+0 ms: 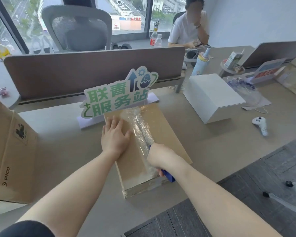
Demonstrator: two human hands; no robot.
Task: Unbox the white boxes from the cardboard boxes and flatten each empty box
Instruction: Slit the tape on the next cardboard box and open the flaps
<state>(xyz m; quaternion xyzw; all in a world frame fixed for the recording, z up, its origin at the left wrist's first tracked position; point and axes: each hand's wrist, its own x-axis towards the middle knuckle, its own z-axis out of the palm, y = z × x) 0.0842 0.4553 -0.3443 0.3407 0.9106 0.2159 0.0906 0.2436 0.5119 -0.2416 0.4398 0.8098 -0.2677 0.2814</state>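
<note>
A flat brown cardboard box (162, 134) lies on the desk before me, sealed with a strip of clear tape (141, 129) along its middle seam. My left hand (114, 136) presses flat on the box's left half, fingers straight. My right hand (158, 157) grips a blue-handled cutter (168, 176) over the tape seam near the box's front end; its blade is hidden by my hand. A white box (212, 94) stands on the desk to the right, apart from the cardboard box.
A green-and-white sign (116, 94) stands just behind the box. A large PICO cardboard carton (9, 151) sits at the left. A white controller (261, 124), plastic wrap (248, 90) and bottles lie at the right. Another person sits beyond the grey divider (92, 72).
</note>
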